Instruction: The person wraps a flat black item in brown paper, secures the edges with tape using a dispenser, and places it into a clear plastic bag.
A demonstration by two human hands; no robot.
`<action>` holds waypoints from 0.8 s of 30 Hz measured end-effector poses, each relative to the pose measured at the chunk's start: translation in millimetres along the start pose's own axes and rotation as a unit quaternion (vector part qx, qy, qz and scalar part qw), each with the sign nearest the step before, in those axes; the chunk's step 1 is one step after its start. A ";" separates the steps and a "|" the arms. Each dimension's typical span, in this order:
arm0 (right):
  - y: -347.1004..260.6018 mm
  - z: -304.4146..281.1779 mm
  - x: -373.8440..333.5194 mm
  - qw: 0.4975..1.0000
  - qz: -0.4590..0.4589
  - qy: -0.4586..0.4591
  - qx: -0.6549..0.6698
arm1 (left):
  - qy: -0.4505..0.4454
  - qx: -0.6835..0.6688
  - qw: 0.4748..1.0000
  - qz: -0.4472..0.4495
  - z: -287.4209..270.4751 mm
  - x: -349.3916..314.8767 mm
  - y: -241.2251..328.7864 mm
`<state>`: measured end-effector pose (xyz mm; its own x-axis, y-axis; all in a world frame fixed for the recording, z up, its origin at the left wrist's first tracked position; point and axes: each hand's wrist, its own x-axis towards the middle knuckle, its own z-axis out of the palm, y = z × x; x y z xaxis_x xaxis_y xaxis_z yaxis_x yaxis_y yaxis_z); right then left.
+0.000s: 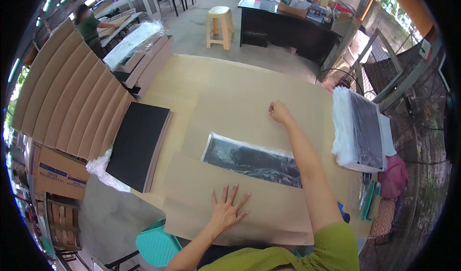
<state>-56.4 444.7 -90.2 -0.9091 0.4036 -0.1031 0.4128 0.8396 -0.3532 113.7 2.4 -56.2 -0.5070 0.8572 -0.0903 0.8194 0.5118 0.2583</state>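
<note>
Brown kraft sheets [230, 93] cover the table before me, with a near sheet [192, 189] overlapping at the front edge. Between my hands lies a flat black board pack in clear plastic [249, 158]. My left hand [229, 209] is spread flat on the near sheet, just below the pack. Beyond the pack, my right hand [278, 112] rests closed on the far sheet; whatever its fingers hold, if anything, is hidden. My right forearm crosses over the pack's right end.
A stack of black boards [139, 144] sits at the left edge beside tall brown boards [72, 93]. At right stands a plastic-wrapped pile [357, 129], with a teal tool [370, 201] nearer me. Farther off are a yellow stool [220, 26], a dark desk [283, 28] and a person [89, 28].
</note>
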 end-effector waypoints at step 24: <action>-116.0 -110.3 -96.0 0.980 -0.182 0.047 -0.067 | 0.017 0.028 0.999 -0.040 3.1 -11.8 2.6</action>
<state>-10.9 348.6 63.2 -0.9910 0.0946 0.0946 0.0714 0.9720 -0.2239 122.6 -6.2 -57.5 -0.5796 0.8114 -0.0749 0.7891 0.5819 0.1968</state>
